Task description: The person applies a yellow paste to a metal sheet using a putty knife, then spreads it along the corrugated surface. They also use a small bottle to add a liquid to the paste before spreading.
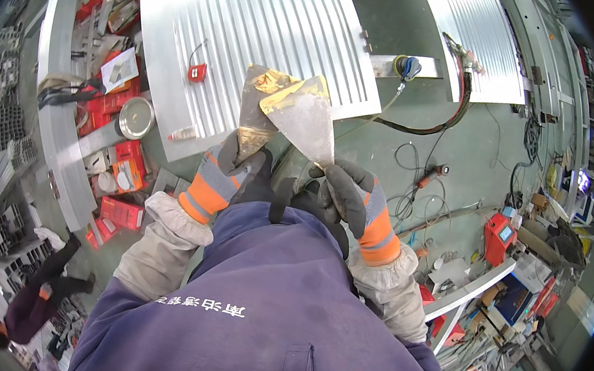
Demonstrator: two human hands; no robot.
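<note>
My left hand (219,178), in a grey and orange work glove, is closed around the lower end of a putty knife (253,107). Its wide blade is brownish grey, with yellow smears near the far edge. A second putty knife (304,120) is gripped by my right hand (354,199), gloved the same way. Its lighter grey blade fans out from the hand and carries a yellow band along its far edge. The two blades cross, the right one lying over the left. Both handles are mostly hidden by the gloves.
Ahead lies a large ribbed metal panel (220,23) with a small red tool (197,72) on it. Another ribbed panel (475,37) stands far right. Hoses (420,131) and cables cross the green floor. Red boxes (122,212) crowd the left; a person (34,309) is at lower left.
</note>
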